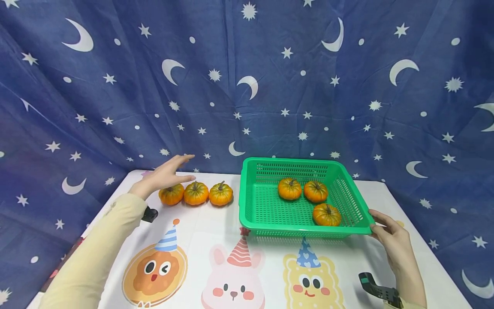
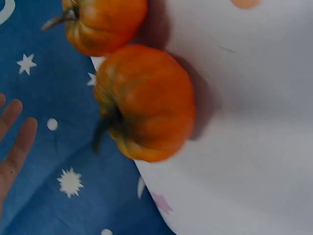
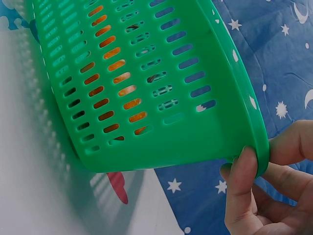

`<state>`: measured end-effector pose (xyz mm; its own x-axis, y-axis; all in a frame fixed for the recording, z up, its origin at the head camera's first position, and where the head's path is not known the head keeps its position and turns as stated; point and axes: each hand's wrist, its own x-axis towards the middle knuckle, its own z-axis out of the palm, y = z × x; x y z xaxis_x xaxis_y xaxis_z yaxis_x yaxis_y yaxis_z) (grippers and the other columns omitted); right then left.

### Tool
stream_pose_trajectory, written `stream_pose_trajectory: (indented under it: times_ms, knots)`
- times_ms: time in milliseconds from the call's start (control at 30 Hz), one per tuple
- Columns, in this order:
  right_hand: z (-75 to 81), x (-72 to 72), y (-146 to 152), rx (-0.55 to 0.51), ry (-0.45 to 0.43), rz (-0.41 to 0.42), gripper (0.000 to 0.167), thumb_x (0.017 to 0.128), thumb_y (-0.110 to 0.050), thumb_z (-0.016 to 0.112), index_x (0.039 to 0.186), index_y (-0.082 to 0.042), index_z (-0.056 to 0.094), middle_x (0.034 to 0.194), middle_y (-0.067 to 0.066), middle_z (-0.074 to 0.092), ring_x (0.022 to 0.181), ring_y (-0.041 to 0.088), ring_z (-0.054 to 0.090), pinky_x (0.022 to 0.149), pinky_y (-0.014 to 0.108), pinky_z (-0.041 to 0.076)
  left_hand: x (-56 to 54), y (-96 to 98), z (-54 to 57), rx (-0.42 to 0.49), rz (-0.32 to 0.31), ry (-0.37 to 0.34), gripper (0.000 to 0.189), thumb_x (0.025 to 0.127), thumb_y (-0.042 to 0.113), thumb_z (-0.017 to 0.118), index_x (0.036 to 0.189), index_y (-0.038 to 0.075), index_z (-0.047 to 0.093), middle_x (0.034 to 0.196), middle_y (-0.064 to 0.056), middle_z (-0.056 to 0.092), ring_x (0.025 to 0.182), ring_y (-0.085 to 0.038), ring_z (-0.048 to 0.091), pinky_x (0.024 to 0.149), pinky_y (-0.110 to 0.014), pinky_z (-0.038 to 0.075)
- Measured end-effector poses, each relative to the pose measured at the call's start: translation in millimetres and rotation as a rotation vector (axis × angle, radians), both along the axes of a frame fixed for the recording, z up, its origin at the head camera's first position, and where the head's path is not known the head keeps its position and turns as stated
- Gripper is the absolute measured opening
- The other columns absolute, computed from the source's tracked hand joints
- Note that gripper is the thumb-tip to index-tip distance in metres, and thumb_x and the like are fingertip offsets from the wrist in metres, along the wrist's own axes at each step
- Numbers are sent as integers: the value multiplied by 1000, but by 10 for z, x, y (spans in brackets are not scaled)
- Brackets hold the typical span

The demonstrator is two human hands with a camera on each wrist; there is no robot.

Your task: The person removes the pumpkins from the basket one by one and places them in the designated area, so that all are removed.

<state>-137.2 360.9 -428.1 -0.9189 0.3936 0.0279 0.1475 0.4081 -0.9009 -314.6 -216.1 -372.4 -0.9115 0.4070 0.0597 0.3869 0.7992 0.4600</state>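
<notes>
My left hand point(image 1: 167, 174) is held over a row of 3 small orange pumpkins at the left, its fingers extended and nothing in its grasp. The leftmost pumpkin point(image 1: 171, 195) lies partly beneath the hand, beside the middle pumpkin point(image 1: 196, 194) and the right one point(image 1: 221, 194). With my right hand point(image 1: 394, 240) I pinch the near right corner of a green plastic basket point(image 1: 244, 201) by its rim. Inside the basket are 3 more pumpkins point(image 1: 326, 215), grouped toward its right side. In the right wrist view, thumb and fingers point(image 3: 242, 183) clasp the basket's rim.
A white tablecloth point(image 1: 200, 231) printed with party-hat cartoon figures covers the table. Behind and around it hangs a blue cloth point(image 1: 216, 103) with white moons and stars. Dark camera mounts sit at both wrists.
</notes>
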Motion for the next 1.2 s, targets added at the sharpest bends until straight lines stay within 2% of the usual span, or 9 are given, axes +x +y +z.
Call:
stream_pose_trajectory:
  times_ms: [333, 567, 667, 767, 833, 900, 967, 1067, 1200]
  knots:
    - [33, 18, -20, 39, -29, 30, 48, 98, -10, 47, 143, 4, 40, 120, 4, 42, 85, -2, 50, 73, 9, 51, -67, 306, 77, -31, -63, -2, 77, 87, 56, 61, 151, 27, 30, 146, -10, 41, 130, -32, 47, 105, -56, 39]
    - [32, 20, -14, 29, -29, 30, 48, 97, -10, 47, 142, 4, 40, 115, -2, 44, 86, -1, 50, 73, 9, 51, -108, 543, 137, -12, -92, -9, 75, 87, 57, 59, 150, 29, 30, 145, -8, 43, 130, -29, 47, 104, -53, 41]
    - [-181, -66, 156, 14, 7, 33, 47, 97, -14, 50, 142, -3, 44, 116, -6, 45, 87, 0, 52, 73, 10, 52, -150, 641, 146, -5, -109, -10, 73, 89, 54, 59, 150, 29, 30, 145, -8, 43, 131, -29, 47, 104, -53, 41]
    - [-270, -109, 229, 1, 17, 25, 47, 97, -16, 52, 142, -6, 46, 116, -8, 45, 88, 2, 53, 74, 11, 52, -195, 737, 155, 7, -125, -11, 71, 90, 52, 59, 151, 29, 29, 145, -8, 42, 132, -30, 46, 104, -52, 41]
    - [-238, -98, 202, 1, 17, 21, 47, 97, -16, 52, 142, -5, 46, 114, -10, 44, 87, 0, 52, 73, 11, 52, -210, 804, 173, 12, -129, -17, 71, 91, 51, 59, 151, 29, 29, 146, -8, 41, 133, -29, 45, 105, -52, 41]
    - [-54, -24, 60, 21, -15, 19, 48, 97, -12, 50, 142, 1, 42, 115, -6, 45, 86, -1, 51, 73, 10, 52, -228, 865, 187, 23, -137, -19, 71, 91, 50, 59, 151, 28, 29, 146, -8, 41, 133, -30, 45, 105, -52, 41]
    - [-18, -10, 33, 37, -23, 25, 48, 97, -11, 48, 143, 3, 41, 115, -5, 45, 86, -1, 51, 73, 10, 51, -241, 926, 200, 29, -144, -18, 71, 91, 49, 59, 151, 27, 30, 145, -7, 41, 133, -30, 46, 104, -52, 41]
    - [-191, -86, 163, 23, -6, 19, 48, 97, -16, 51, 143, -3, 44, 115, -9, 46, 87, 0, 53, 74, 11, 52, -263, 1016, 221, 46, -166, -13, 68, 92, 45, 60, 150, 26, 31, 146, -9, 41, 133, -31, 46, 104, -52, 41]
    - [-575, -248, 462, -5, 55, 29, 46, 96, -23, 55, 141, -14, 49, 115, -15, 47, 89, 2, 55, 74, 12, 53, -293, 1150, 252, 55, -200, -2, 65, 92, 46, 58, 150, 28, 33, 150, -9, 38, 132, -30, 46, 105, -51, 41]
